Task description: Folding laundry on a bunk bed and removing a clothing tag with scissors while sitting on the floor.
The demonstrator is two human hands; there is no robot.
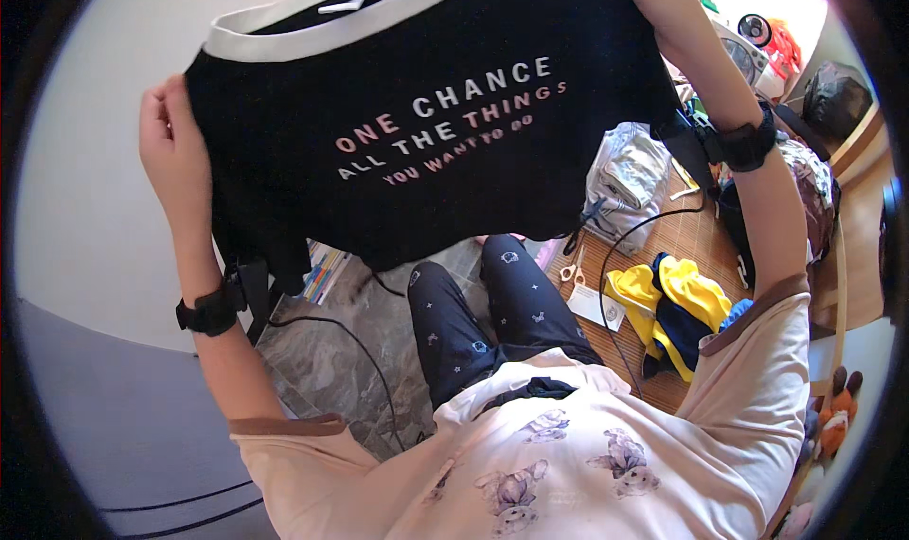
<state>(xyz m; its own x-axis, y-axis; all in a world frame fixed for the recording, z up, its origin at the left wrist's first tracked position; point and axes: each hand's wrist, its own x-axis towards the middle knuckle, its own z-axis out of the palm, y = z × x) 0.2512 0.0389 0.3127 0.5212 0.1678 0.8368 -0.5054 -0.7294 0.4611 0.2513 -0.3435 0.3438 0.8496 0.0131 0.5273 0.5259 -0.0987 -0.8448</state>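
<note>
A black T-shirt (426, 206) with a broad white neckband (284, 46) is spread out in front of me, held up at chest-to-head height. Pale and pink lettering runs across its front, and a small white tag shows inside the neck. My left hand (170, 132) pinches the fabric at the shoulder beside the neckband. At the opposite side my right hand (657, 4) holds up the other end; its fingers are cut off by the top edge of the view. The hem hangs above my knees, wavy and loose.
Folded pale clothes (628, 174) lie on a bamboo mat (685, 235) at right. Nearer are scissors (574, 272), a white card (595, 307) and a crumpled yellow and navy garment (667, 298). Books (327, 274) lie at left. Cords (603, 256) trail from both wristbands.
</note>
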